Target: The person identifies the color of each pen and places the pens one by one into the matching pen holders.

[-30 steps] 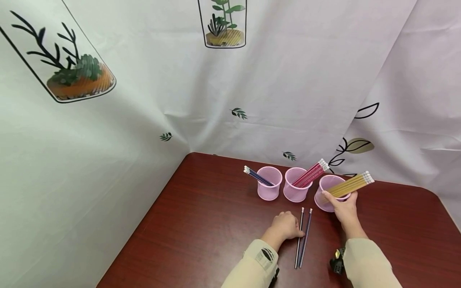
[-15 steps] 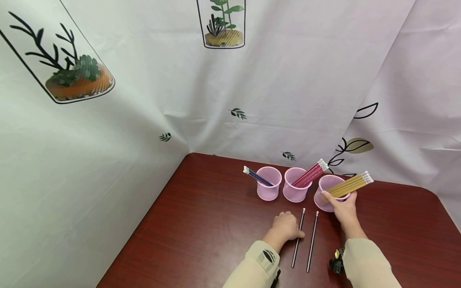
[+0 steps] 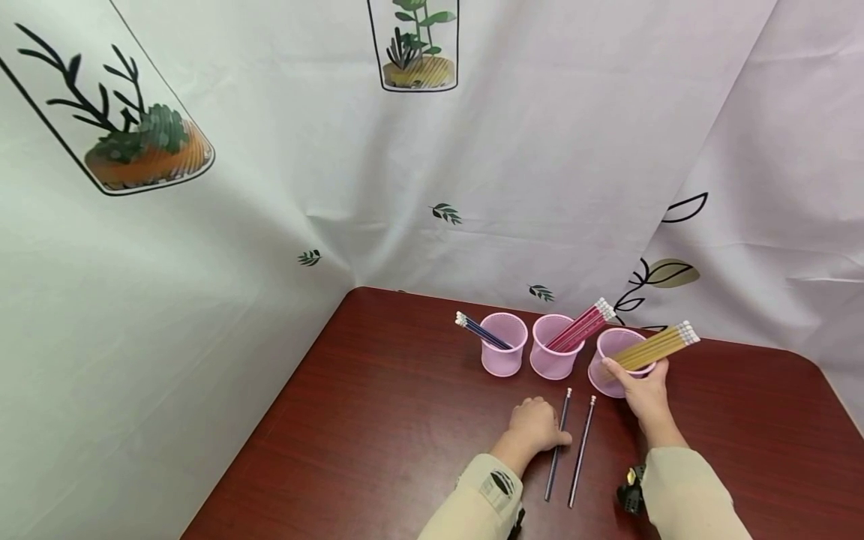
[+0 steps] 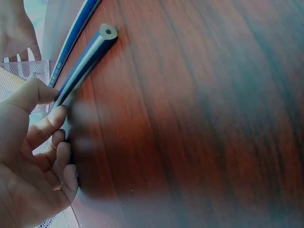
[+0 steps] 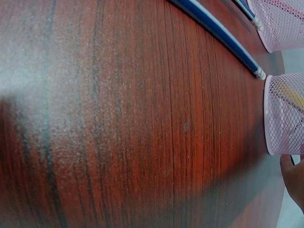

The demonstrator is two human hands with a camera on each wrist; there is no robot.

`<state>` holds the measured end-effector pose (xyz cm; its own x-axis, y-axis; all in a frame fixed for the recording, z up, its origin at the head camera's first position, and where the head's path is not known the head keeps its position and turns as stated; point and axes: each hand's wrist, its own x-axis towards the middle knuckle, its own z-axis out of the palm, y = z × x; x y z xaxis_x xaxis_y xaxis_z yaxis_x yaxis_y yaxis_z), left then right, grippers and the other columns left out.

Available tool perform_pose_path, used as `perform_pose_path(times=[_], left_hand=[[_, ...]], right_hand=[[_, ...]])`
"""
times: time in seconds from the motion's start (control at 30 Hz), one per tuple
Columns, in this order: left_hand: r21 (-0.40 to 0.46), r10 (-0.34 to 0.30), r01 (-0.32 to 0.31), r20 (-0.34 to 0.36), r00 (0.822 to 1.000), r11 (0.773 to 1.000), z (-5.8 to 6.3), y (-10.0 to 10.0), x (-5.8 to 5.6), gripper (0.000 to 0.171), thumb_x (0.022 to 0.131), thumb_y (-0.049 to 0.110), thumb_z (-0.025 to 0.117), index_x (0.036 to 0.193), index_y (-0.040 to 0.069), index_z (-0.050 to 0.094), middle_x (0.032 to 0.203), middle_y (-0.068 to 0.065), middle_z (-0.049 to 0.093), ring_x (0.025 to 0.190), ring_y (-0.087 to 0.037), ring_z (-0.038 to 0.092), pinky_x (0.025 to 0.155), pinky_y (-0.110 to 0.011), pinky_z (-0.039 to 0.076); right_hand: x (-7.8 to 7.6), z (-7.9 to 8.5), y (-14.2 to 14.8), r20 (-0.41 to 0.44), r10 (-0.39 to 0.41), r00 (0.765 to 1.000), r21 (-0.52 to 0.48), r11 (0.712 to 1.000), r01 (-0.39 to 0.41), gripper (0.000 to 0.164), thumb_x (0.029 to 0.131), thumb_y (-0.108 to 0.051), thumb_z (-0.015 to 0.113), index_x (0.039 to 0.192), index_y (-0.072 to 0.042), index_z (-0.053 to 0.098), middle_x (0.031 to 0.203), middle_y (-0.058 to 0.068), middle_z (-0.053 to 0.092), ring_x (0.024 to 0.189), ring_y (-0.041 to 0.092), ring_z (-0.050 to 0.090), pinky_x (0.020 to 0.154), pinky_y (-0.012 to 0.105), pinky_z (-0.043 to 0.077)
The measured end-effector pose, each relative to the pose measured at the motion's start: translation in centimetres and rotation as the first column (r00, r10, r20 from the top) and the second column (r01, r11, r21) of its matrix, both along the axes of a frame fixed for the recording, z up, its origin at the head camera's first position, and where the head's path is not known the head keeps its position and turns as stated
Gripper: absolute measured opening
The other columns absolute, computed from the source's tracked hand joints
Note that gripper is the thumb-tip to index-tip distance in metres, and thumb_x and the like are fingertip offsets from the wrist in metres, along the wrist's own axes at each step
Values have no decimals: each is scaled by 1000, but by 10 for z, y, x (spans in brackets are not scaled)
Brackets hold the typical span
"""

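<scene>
My left hand (image 3: 536, 426) pinches a blue pencil (image 4: 84, 65) between thumb and forefinger, low over the table; its other fingers are curled in the left wrist view. A second blue pencil (image 3: 582, 452) lies on the table just right of it, eraser end toward the cups. My right hand (image 3: 646, 394) grips the right-hand pink mesh pencil cup (image 3: 600, 376), thumb on the near side and the other fingers mostly hidden behind it. Yellow pencils (image 3: 655, 348) lean out of that cup to the right. In the right wrist view, only part of the right hand (image 5: 295, 183) shows below the cup.
The middle pink cup (image 3: 553, 367) holds red pencils (image 3: 579, 328), and the left pink cup (image 3: 502, 364) holds blue pencils (image 3: 487, 331). A white patterned cloth (image 3: 378, 172) hangs behind the dark red wooden table (image 3: 364, 405). A black device (image 3: 632, 491) sits by the right sleeve.
The second blue pencil has moved right, away from the pinched one, so a gap now separates them; it then shifted slightly back left. Both hands have stayed nearly in place.
</scene>
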<state>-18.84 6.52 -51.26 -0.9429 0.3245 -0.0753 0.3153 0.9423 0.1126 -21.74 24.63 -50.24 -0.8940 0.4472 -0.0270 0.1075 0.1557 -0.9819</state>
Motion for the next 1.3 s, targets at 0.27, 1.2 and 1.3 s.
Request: perform_pose_path(times=[0.27, 1.2, 1.3], left_hand=[[46, -5, 5, -16, 1000, 999, 1, -2, 1, 31, 57, 53, 61, 46, 26, 50, 60, 9, 48, 65, -11, 50, 52, -24, 37], [243, 35, -37, 10, 999, 969, 28, -3, 0, 28, 57, 45, 62, 49, 25, 44, 50, 13, 39, 47, -5, 38, 41, -23, 28], [255, 35, -33, -2, 999, 966, 32, -2, -1, 28, 57, 44, 62, 49, 25, 44, 49, 12, 39, 47, -5, 38, 40, -23, 28]], right_hand=[[-1, -1, 0, -15, 0, 1000, -13, 1000, 0, 85, 68, -31, 68, 128, -19, 8, 127, 13, 21, 115, 20, 18, 96, 30, 10], [-7, -15, 7, -23, 1, 1000, -3, 1000, -1, 88, 65, -37, 69, 127, -25, 9, 126, 13, 22, 115, 20, 19, 96, 31, 11], [-3, -6, 3, -10, -5, 1000, -11, 1000, 5, 86, 67, -34, 68, 128, -22, 8, 127, 13, 21, 115, 20, 18, 96, 30, 10]])
